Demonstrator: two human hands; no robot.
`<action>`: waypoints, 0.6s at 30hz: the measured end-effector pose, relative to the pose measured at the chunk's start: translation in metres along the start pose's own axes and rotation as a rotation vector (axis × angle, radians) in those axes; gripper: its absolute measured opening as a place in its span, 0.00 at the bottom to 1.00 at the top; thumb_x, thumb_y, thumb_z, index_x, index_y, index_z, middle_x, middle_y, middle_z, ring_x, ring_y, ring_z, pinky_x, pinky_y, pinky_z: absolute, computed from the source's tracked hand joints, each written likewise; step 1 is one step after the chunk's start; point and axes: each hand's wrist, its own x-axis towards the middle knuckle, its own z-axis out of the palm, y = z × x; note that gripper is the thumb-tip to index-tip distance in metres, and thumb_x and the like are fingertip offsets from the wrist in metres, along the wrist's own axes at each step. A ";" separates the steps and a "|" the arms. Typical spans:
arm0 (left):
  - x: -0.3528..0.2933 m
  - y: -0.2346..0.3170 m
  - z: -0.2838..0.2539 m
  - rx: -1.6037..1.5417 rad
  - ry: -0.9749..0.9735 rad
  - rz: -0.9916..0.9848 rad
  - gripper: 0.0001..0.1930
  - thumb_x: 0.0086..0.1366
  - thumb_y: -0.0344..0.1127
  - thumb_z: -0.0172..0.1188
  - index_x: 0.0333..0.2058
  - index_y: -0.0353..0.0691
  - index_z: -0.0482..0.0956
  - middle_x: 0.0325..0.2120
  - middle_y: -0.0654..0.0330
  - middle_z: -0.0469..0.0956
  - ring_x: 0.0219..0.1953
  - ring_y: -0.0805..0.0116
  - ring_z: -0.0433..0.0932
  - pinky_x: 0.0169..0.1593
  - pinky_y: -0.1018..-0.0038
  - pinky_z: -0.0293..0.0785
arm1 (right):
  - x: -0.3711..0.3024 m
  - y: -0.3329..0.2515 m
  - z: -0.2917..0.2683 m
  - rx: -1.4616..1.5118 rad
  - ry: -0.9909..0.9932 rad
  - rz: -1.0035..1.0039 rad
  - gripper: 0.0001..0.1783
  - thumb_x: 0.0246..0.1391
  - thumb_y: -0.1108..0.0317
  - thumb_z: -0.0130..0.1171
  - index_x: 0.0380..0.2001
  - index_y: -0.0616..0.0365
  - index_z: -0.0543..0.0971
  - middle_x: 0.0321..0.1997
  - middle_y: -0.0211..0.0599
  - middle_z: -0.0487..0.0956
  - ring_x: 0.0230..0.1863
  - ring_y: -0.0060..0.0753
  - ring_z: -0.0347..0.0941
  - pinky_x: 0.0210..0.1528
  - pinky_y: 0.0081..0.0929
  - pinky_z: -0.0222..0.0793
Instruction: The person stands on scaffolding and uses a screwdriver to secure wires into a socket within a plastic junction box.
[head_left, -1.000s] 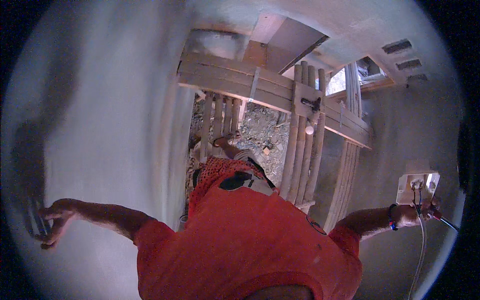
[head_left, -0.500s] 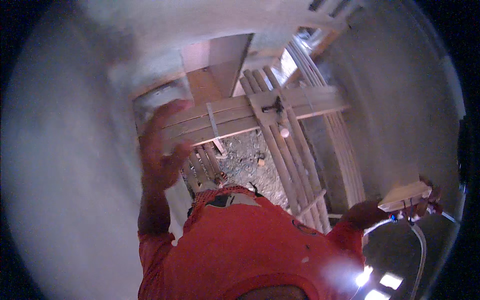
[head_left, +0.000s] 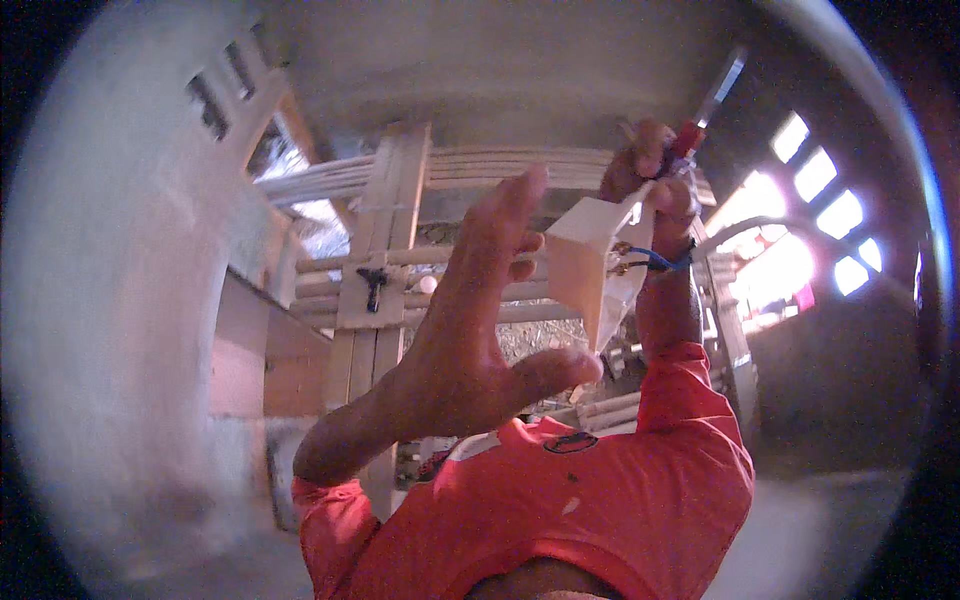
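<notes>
A right hand [head_left: 655, 172] grips a white box [head_left: 578, 278] and a red-handled tool [head_left: 687, 141] right of frame centre, as the left hand [head_left: 478, 310] spreads wide beside it, thumb contact unclear. Supporting the box without tugging its wires [head_left: 652, 257] seems wise.

1. Right of the white box [head_left: 577, 272], strong light burns out your opening [head_left: 775, 280] to white, with a pinkish haze.
2. Farther right of the box, wall slots [head_left: 817, 174] glare nearly white.
3. Left of the box, your left hand [head_left: 470, 325] is mostly shaded, its edges slightly soft.
4. Above the box, your wall [head_left: 470, 60] looks dim and grainy.
5. Farthest from the box, your fisheye view curves into black corners, blue-fringed rightward.
</notes>
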 end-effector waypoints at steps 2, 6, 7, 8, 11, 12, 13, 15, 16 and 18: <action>0.017 -0.007 0.009 -0.096 -0.056 0.000 0.52 0.46 0.53 0.66 0.61 0.39 0.42 0.57 0.46 0.49 0.58 0.52 0.56 0.55 0.61 0.60 | -0.009 -0.006 0.003 -0.045 0.050 -0.009 0.18 0.40 0.65 0.62 0.33 0.61 0.69 0.26 0.34 0.71 0.26 0.28 0.70 0.28 0.21 0.67; 0.036 -0.024 0.025 -0.252 -0.191 -0.028 0.50 0.43 0.49 0.69 0.59 0.37 0.49 0.56 0.49 0.53 0.58 0.58 0.57 0.57 0.68 0.56 | -0.025 -0.016 0.015 -0.227 0.247 -0.007 0.18 0.39 0.65 0.62 0.33 0.61 0.70 0.25 0.33 0.70 0.25 0.25 0.69 0.26 0.18 0.67; 0.037 -0.024 0.024 -0.312 -0.223 -0.079 0.49 0.42 0.49 0.70 0.58 0.37 0.51 0.55 0.50 0.54 0.57 0.58 0.57 0.57 0.68 0.56 | -0.029 -0.017 0.020 -0.254 0.270 -0.002 0.18 0.40 0.65 0.62 0.34 0.61 0.70 0.25 0.33 0.70 0.25 0.24 0.69 0.26 0.18 0.67; 0.037 -0.022 0.023 -0.369 -0.255 -0.132 0.49 0.41 0.49 0.71 0.57 0.37 0.53 0.54 0.51 0.55 0.57 0.59 0.58 0.57 0.69 0.56 | -0.033 -0.017 0.024 -0.209 0.345 -0.021 0.18 0.40 0.65 0.61 0.35 0.61 0.70 0.25 0.32 0.71 0.25 0.24 0.69 0.26 0.19 0.67; 0.042 -0.028 0.021 -0.356 -0.337 -0.056 0.49 0.37 0.48 0.73 0.56 0.37 0.57 0.51 0.53 0.58 0.56 0.60 0.59 0.56 0.69 0.56 | -0.053 -0.014 0.029 -0.114 0.568 -0.049 0.21 0.45 0.64 0.56 0.42 0.61 0.67 0.26 0.33 0.71 0.25 0.22 0.68 0.27 0.19 0.66; 0.042 -0.030 0.020 -0.324 -0.358 0.008 0.49 0.36 0.48 0.73 0.55 0.37 0.58 0.50 0.53 0.58 0.55 0.60 0.59 0.56 0.69 0.57 | -0.061 -0.011 0.032 -0.112 0.650 -0.034 0.24 0.49 0.61 0.53 0.47 0.62 0.64 0.27 0.34 0.70 0.26 0.22 0.68 0.27 0.19 0.66; 0.042 -0.029 0.018 -0.301 -0.370 0.010 0.49 0.35 0.48 0.74 0.55 0.37 0.58 0.50 0.53 0.58 0.55 0.61 0.60 0.56 0.69 0.57 | -0.069 -0.006 0.033 -0.109 0.730 -0.016 0.26 0.53 0.59 0.50 0.51 0.62 0.61 0.27 0.34 0.70 0.26 0.23 0.68 0.28 0.19 0.66; 0.043 -0.025 0.017 -0.268 -0.410 0.021 0.49 0.33 0.47 0.75 0.54 0.37 0.59 0.50 0.54 0.59 0.54 0.62 0.60 0.55 0.69 0.58 | -0.104 0.006 0.035 -0.089 0.841 -0.012 0.30 0.54 0.61 0.47 0.57 0.62 0.56 0.34 0.37 0.70 0.31 0.25 0.69 0.33 0.22 0.68; 0.044 -0.028 0.019 -0.309 -0.418 0.035 0.49 0.33 0.46 0.75 0.54 0.37 0.59 0.49 0.54 0.59 0.54 0.62 0.60 0.55 0.69 0.59 | -0.128 0.015 0.035 -0.071 0.868 -0.023 0.32 0.52 0.66 0.48 0.59 0.61 0.54 0.41 0.39 0.70 0.35 0.28 0.72 0.37 0.26 0.71; 0.043 -0.032 0.024 -0.371 -0.419 0.057 0.49 0.32 0.44 0.75 0.54 0.38 0.59 0.48 0.55 0.59 0.53 0.63 0.60 0.53 0.68 0.62 | -0.167 0.036 0.053 -0.122 1.030 -0.020 0.34 0.48 0.71 0.50 0.59 0.59 0.53 0.46 0.41 0.70 0.34 0.31 0.75 0.35 0.33 0.75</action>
